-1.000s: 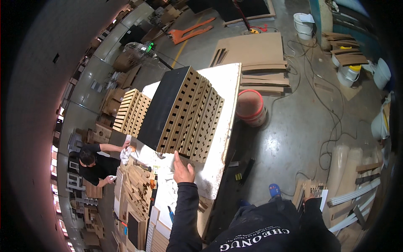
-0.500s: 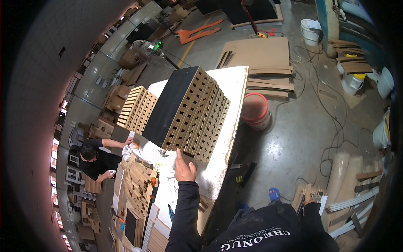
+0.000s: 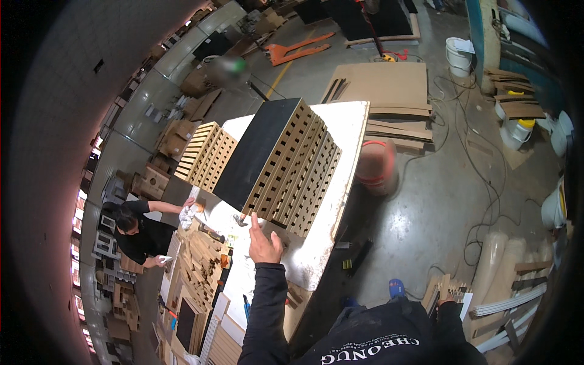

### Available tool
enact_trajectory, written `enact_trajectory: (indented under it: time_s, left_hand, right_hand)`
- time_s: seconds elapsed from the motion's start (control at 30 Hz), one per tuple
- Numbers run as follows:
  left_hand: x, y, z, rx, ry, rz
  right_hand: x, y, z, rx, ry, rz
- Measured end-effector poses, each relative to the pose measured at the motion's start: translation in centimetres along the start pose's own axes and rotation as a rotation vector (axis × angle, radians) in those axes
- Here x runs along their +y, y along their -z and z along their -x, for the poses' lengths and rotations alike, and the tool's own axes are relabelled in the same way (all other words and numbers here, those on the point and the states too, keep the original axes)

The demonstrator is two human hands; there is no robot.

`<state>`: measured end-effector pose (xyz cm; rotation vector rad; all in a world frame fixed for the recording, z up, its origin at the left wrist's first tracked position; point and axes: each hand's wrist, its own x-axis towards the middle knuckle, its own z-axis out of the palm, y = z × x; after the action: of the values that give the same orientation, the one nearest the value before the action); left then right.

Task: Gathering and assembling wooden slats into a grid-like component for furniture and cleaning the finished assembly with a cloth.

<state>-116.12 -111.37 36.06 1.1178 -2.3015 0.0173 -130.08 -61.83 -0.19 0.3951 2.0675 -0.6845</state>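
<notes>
A tall stack of notched wooden panels [image 3: 298, 173] with a black top face [image 3: 258, 155] stands on the white worktable [image 3: 348, 152]. My left hand [image 3: 265, 244] is at the stack's near lower corner, fingers stretched up and thumb apart; the fingertips meet or nearly meet the lowest edge. It holds nothing that I can see. Far down on my right side, my right hand [image 3: 446, 299] is beside some upright wooden strips [image 3: 443, 285]. Its fingers are too small and partly hidden to show whether they grip one.
A smaller slatted stack [image 3: 205, 155] stands behind, and loose wood strips [image 3: 201, 255] lie to the left. A co-worker [image 3: 137, 228] in black faces the table there. A red-rimmed bucket [image 3: 375, 167] is right of the table; cables [image 3: 471, 131] trail over the floor.
The view has shifted slightly, so the scene sits a little lower and to the right. My left hand stays at the stack's corner. My right hand remains by the wooden strips.
</notes>
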Motion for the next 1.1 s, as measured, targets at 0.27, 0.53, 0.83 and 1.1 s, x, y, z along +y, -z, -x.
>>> enact_trajectory:
  time_s: [0.27,0.53,0.83,1.1]
  left_hand:
    - [1.1,-0.1,-0.4,0.007,-0.022,-0.025]
    - [1.2,1.1,0.7,0.077,0.011,0.158]
    - [5.9,5.5,17.5,-0.382,0.136,0.705]
    - [-6.0,16.2,30.0,-0.043,0.485,0.716]
  right_hand:
    - [4.9,-2.2,-10.3,0.249,0.673,-0.045]
    - [-16.6,0.6,6.2,-0.264,0.709,-0.560]
    - [-26.3,-8.9,25.9,-1.318,0.758,-0.799]
    - [-19.5,-21.4,40.2,-1.651,0.580,-0.395]
